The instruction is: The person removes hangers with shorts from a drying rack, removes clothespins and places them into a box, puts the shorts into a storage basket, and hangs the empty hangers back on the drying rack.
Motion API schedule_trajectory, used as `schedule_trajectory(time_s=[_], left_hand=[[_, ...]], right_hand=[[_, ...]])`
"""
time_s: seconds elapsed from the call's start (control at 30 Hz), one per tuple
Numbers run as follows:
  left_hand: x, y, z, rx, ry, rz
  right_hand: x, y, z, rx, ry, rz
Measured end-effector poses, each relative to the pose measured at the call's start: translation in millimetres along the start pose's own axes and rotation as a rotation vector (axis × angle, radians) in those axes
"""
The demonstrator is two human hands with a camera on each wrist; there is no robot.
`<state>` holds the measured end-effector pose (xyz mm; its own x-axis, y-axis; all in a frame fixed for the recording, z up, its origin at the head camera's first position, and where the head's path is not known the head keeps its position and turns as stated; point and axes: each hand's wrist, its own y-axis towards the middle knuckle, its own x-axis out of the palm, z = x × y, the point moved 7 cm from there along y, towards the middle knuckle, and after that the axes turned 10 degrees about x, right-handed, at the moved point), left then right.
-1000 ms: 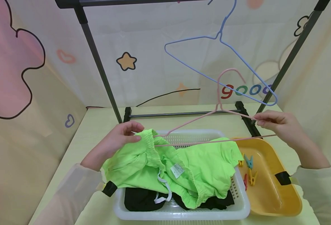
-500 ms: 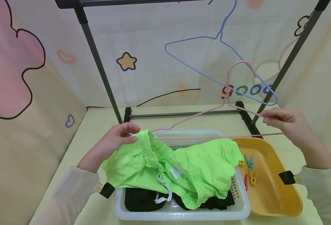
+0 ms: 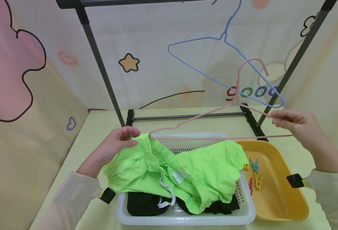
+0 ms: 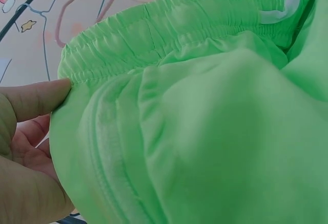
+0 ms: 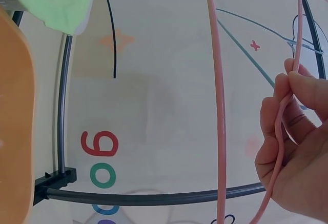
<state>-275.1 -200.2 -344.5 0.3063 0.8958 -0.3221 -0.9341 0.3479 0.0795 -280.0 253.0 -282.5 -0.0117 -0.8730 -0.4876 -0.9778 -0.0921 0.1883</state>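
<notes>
Bright green shorts [image 3: 214,169] with an elastic waistband and white drawstring lie bunched over a white basket [image 3: 186,220]. My left hand [image 3: 115,145] pinches the waistband's left edge between thumb and fingers; the left wrist view shows the thumb on the cloth [image 4: 205,131]. A pink hanger [image 3: 203,115] is held by its right shoulder in my right hand [image 3: 299,134], thumb and fingertips pinching the wire. The hanger's left end touches the waistband opening, and its tip is partly hidden by the cloth. In the right wrist view the hanger's bottom bar [image 5: 219,106] runs free beside the hand.
A blue hanger [image 3: 197,39] hangs from the black rack [image 3: 100,60] above. Black cloth [image 3: 146,204] lies under the shorts in the basket. To its right, a yellow tub [image 3: 283,204] holds several clothespins [image 3: 255,166].
The pink hanger has moved right and up with my right hand, its left end drawn back toward the waistband's edge. My left hand has shifted slightly left with the waistband.
</notes>
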Motion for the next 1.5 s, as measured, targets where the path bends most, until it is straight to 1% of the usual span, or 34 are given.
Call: schedule_trajectory(time_s=[0.07,0.13,0.23,0.33,0.43,0.47,0.57,0.63,0.67,0.73,1.0,1.17,1.33,1.43,1.5], left_hand=[[0.1,-0.4,-1.0,-0.005,-0.003,-0.004],[0.2,-0.8,-2.5,-0.012,-0.002,-0.011],[0.5,-1.4,-6.1,-0.028,-0.008,-0.024],[1.0,-2.4,-9.3,-0.042,-0.020,-0.031],[1.9,-3.7,-10.4,-0.044,-0.035,-0.037],[2.2,-4.1,-10.6,-0.044,-0.038,-0.038],[2.4,-5.0,-11.3,-0.045,-0.047,-0.040],[2.5,-5.7,-12.2,-0.051,-0.049,-0.043],[2.5,-6.1,-12.9,-0.054,-0.049,-0.045],[2.2,-6.8,-14.5,-0.058,-0.047,-0.051],[0.7,-9.1,-20.0,-0.044,-0.042,-0.063],[-0.7,-11.6,-22.2,-0.072,-0.030,-0.046],[-2.8,-14.3,-23.6,-0.085,-0.025,-0.032],[-4.5,-15.1,-27.8,-0.104,-0.038,-0.020],[-5.6,-16.7,-30.9,-0.115,-0.044,-0.013]], right_hand=[[0,0.7,-2,-0.022,0.036,-0.002],[0,1.9,-3,-0.035,0.103,-0.022],[-1,3.1,-3,-0.023,0.114,-0.014],[3,4.5,-3,-0.003,0.135,-0.027],[11,6.3,-5,-0.035,0.214,-0.078],[14,7.3,-7,-0.055,0.261,-0.106],[25,9.9,-9,-0.103,0.334,-0.155],[30,11.8,-10,-0.115,0.330,-0.159],[34,12.8,-10,-0.122,0.349,-0.167],[40,14.3,-11,-0.124,0.339,-0.168],[58,19.7,-20,-0.123,0.202,-0.160],[66,22.2,-26,-0.161,0.166,-0.173],[73,25.3,-32,-0.193,0.222,-0.207],[76,27.1,-36,-0.199,0.275,-0.228],[78,28.6,-38,-0.202,0.285,-0.232]])
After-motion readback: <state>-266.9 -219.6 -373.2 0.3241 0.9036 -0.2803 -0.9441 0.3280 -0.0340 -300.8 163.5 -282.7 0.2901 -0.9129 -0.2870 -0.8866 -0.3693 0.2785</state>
